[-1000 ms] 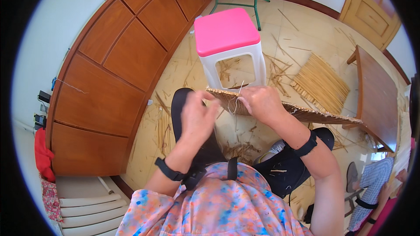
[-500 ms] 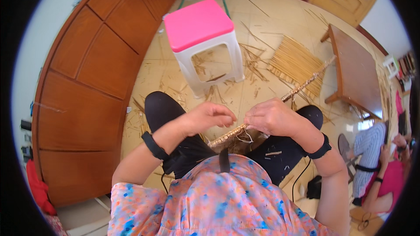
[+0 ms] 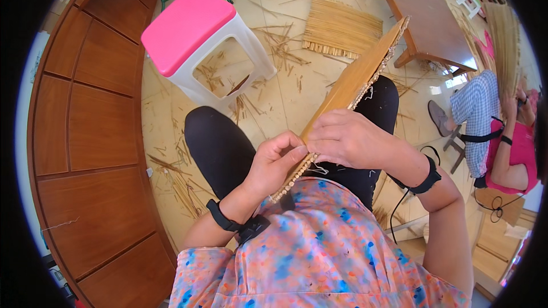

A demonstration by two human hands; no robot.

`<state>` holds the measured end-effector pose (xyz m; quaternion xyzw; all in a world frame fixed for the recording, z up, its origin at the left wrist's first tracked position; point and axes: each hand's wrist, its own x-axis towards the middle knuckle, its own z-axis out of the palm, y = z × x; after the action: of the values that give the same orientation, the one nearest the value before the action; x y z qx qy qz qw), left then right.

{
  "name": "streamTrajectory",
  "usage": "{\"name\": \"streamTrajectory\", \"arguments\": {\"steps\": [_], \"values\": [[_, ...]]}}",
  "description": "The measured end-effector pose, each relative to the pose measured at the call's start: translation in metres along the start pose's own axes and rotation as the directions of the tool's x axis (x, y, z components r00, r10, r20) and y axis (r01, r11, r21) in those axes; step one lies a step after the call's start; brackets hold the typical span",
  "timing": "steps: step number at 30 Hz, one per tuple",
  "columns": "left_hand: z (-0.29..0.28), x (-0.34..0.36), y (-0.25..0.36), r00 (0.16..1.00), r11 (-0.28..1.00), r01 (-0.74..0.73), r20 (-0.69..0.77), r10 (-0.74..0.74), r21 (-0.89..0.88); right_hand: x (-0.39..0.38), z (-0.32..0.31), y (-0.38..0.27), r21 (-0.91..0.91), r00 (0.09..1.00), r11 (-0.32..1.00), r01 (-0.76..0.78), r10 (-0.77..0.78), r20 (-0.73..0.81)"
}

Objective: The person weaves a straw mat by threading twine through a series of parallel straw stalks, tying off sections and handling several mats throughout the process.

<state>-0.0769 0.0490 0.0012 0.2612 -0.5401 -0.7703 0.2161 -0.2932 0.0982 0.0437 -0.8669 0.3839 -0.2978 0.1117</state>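
Note:
A stiff straw mat (image 3: 355, 74) of bundled stalks stands tilted across my lap, its cut-end edge running from my waist up toward the wooden table. My right hand (image 3: 349, 140) has its fingers closed over that edge near the middle. Close beside it, my left hand (image 3: 275, 162) pinches the same edge with thumb and fingers, the tips almost meeting those of the right. Loose white string (image 3: 321, 168) hangs from the edge just below my right fingers. Whether the fingertips also hold string is hidden.
A white stool with a pink seat (image 3: 188, 28) stands ahead on the left, by a wooden cabinet (image 3: 103, 120). Another straw mat (image 3: 342, 25) lies on the floor among scattered stalks. A low wooden table (image 3: 425, 14) is at right. A seated person (image 3: 511, 154) holds a straw mat beyond.
The mat has turned so its broad face shows. My left hand has come from apart onto its edge, beside my right hand. The view has shifted rightward.

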Motion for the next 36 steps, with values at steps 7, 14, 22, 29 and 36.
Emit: {"name": "streamTrajectory", "arguments": {"steps": [7, 14, 22, 29, 36], "values": [[0.007, -0.006, -0.011, 0.975, 0.983, -0.016, -0.219, -0.025, -0.185, -0.005, 0.004, -0.004, 0.008, 0.999, 1.0, 0.023, -0.024, 0.045], [0.001, -0.006, -0.01, 0.996, 0.994, 0.019, -0.086, -0.029, -0.111, -0.005, -0.003, 0.003, 0.019, 0.997, 0.999, 0.034, -0.035, 0.066], [0.009, -0.004, -0.004, 0.993, 0.972, -0.091, -0.057, 0.106, 0.217, -0.006, -0.003, -0.003, 0.018, 0.998, 0.999, 0.033, -0.034, 0.049], [-0.026, 0.009, 0.0, 0.862, 0.954, -0.24, -0.491, 0.123, -0.182, -0.015, -0.003, 0.001, 0.094, 0.997, 0.994, 0.046, -0.052, 0.059], [0.0, -0.001, -0.013, 0.977, 0.907, -0.212, 0.093, 0.191, 0.363, -0.009, -0.003, -0.001, 0.065, 0.994, 0.998, 0.0, -0.007, 0.111]]}}
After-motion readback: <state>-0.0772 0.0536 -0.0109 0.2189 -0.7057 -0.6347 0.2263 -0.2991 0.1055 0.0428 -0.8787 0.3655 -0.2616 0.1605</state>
